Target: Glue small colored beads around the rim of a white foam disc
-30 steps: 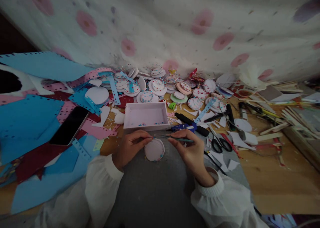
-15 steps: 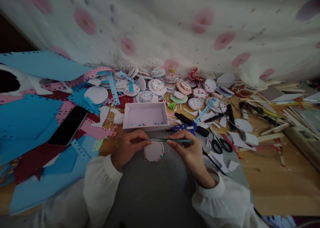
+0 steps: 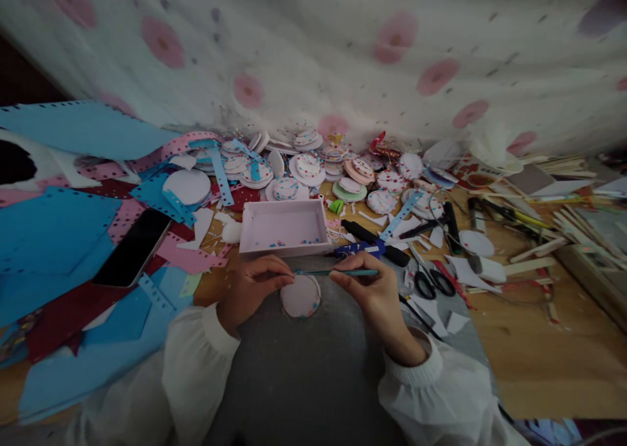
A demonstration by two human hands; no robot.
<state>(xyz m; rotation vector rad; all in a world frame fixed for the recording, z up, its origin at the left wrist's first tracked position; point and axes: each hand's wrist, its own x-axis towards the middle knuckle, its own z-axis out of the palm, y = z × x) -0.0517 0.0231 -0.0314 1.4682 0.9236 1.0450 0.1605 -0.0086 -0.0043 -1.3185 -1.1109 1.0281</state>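
Note:
My right hand (image 3: 367, 286) pinches a thin teal tool (image 3: 360, 273) that lies nearly level and points left. Its fine tip reaches the fingertips of my left hand (image 3: 262, 283), where thumb and index finger are pressed together. Whatever sits between those left fingertips is too small to name. Just below the tool, a round white disc (image 3: 300, 297) rests on the grey mat (image 3: 304, 381), with small blue and red beads along part of its edge. Behind my hands is a shallow pale pink box (image 3: 285, 250) with several small beads on its floor.
Several beaded paper discs (image 3: 307, 166) are heaped at the back. A blue glue gun (image 3: 362, 249), scissors (image 3: 431, 284) and paper scraps lie to the right. On the left are a phone (image 3: 132, 249) and blue sheets (image 3: 53, 237). Wooden sticks (image 3: 588, 237) lie far right.
My right hand has shifted very slightly right with the teal tool, which now looks turned a little. The left hand and the disc stay nearly where they were.

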